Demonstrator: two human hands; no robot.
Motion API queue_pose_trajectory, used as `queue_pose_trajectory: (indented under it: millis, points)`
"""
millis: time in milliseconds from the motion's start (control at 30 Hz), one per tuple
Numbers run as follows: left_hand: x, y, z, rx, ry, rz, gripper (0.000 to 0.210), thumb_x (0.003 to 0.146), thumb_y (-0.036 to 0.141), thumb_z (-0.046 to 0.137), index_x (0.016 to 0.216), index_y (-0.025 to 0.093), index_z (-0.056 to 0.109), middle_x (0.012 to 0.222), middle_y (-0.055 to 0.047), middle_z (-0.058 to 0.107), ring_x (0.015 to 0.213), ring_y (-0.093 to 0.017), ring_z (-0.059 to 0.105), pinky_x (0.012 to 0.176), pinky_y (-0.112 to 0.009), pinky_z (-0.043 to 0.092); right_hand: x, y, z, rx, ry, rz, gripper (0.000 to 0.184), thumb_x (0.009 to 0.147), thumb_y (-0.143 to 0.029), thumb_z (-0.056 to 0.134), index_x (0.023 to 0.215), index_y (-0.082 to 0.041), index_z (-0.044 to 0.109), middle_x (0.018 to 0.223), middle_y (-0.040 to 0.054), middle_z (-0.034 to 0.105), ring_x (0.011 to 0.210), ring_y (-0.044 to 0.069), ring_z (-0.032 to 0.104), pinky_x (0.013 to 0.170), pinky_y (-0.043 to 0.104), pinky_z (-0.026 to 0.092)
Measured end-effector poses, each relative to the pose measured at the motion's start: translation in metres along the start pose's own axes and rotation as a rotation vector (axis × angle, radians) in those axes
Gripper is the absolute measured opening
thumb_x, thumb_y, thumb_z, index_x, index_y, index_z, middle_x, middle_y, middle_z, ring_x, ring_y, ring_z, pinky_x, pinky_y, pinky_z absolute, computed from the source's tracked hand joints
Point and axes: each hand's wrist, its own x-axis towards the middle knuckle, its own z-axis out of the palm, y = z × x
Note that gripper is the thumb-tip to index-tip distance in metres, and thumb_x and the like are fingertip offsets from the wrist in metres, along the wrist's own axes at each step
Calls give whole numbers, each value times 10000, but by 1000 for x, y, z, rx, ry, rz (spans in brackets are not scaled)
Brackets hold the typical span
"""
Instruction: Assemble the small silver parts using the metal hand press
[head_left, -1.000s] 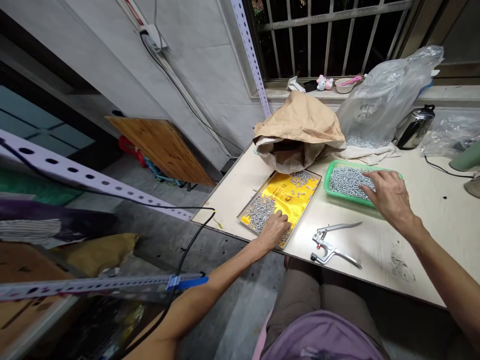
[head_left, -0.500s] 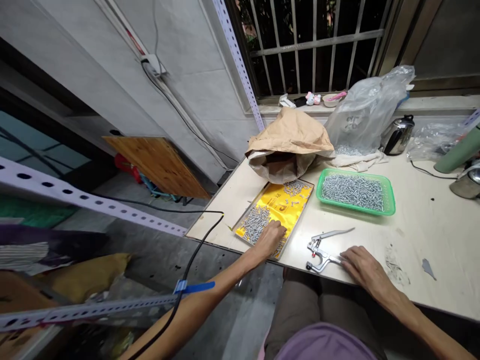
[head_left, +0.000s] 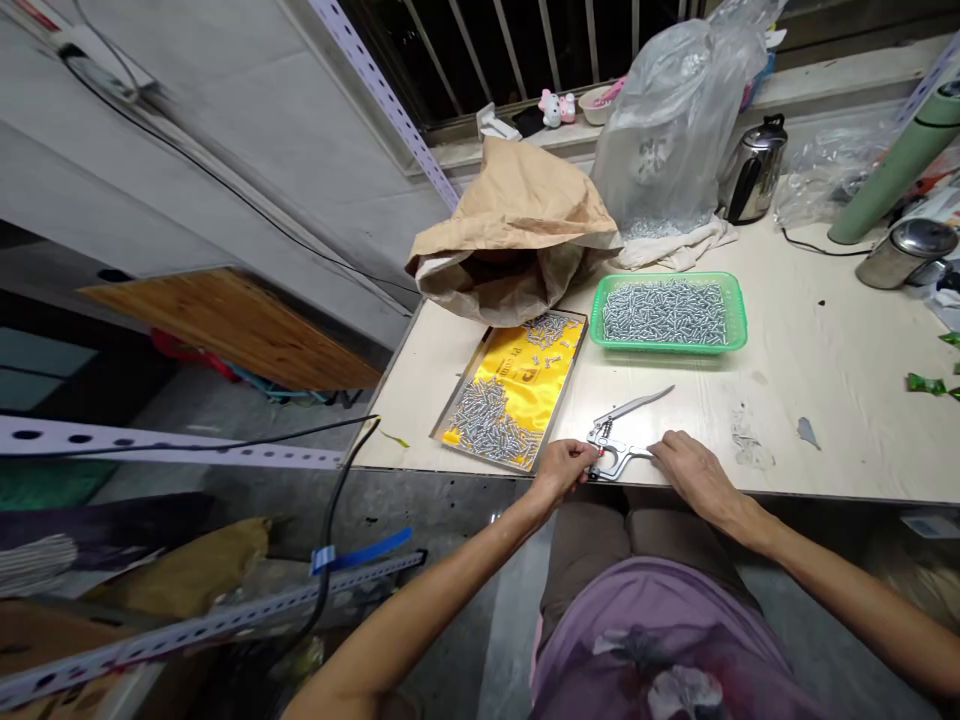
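Observation:
Silver snap-fastener pliers (head_left: 637,453) with a C-shaped jaw lie at the table's front edge, their two handles spread apart. My right hand (head_left: 694,475) has its closed fingers on the end of the lower handle. At the jaw end, my left hand (head_left: 561,472) is pinched; what it holds, if anything, is too small to make out. Left of the pliers is a shallow tray (head_left: 536,390) lined with yellow cloth. Small silver metal pieces (head_left: 487,420) are heaped in its near part, and more lie scattered at its far end.
A green plastic basket (head_left: 744,325) full of similar metal pieces stands beyond the pliers. Behind the tray slumps an open brown paper bag (head_left: 517,225). Farther back are a clear plastic bag (head_left: 652,130) and a steel kettle (head_left: 756,170). A black cable (head_left: 330,520) hangs left.
My left hand has left the tray and come right to the jaw of the pliers. My right hand stays at the handle. The view has tilted down and shifted.

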Motion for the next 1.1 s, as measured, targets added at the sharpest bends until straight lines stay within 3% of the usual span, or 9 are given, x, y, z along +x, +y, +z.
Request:
queue_pose_trajectory:
  millis: [233,467,800,900,967,1033,1100]
  points:
    - [-7,-4,10,-53,61,-54,210,725,312,681,753,104,668,422,74,451,335,-35,371,323,-146,227,-1,-2,2,0,14,29,214,934,-99,418,810,-186,569,808,47,549,747,181,485,654,298,338]
    - [-14,-8,16,-63,142,-33,176,713,279,660,721,103,644,426,80,430,352,-45,388,306,-143,269,-1,-6,5,-16,48,69,217,920,-72,429,819,-179,589,810,52,567,757,183,507,657,295,354]
    - [-9,0,10,124,51,-107,118,719,199,654,644,121,608,404,83,443,327,-47,403,316,-140,289,-1,-8,3,-66,3,90,221,913,-77,427,828,-184,600,836,70,581,789,198,512,673,307,369]
    - [-9,3,9,144,30,-126,114,737,184,631,646,121,605,397,80,447,323,-52,404,322,-147,298,4,3,-3,-39,-64,57,123,906,-250,542,980,-183,615,1029,110,600,932,235,533,742,325,408]
    - [-9,4,9,147,30,-130,119,745,188,627,650,121,603,390,82,440,321,-51,400,325,-147,300,11,17,-8,-51,-88,32,498,813,-442,668,1211,-170,543,1295,175,499,1149,316,466,863,398,412]
    - [-9,3,10,148,33,-131,117,746,188,629,654,121,602,386,87,432,317,-48,395,325,-144,300,20,31,-12,-79,-106,10,872,697,-584,725,1379,-153,394,1459,219,328,1316,389,303,986,500,341]
    - [-9,3,10,150,42,-130,110,745,181,628,658,121,600,386,88,433,314,-47,390,321,-145,299,30,43,-14,-86,-145,-23,1017,644,-650,725,1427,-144,321,1485,229,286,1367,406,215,1044,554,262]
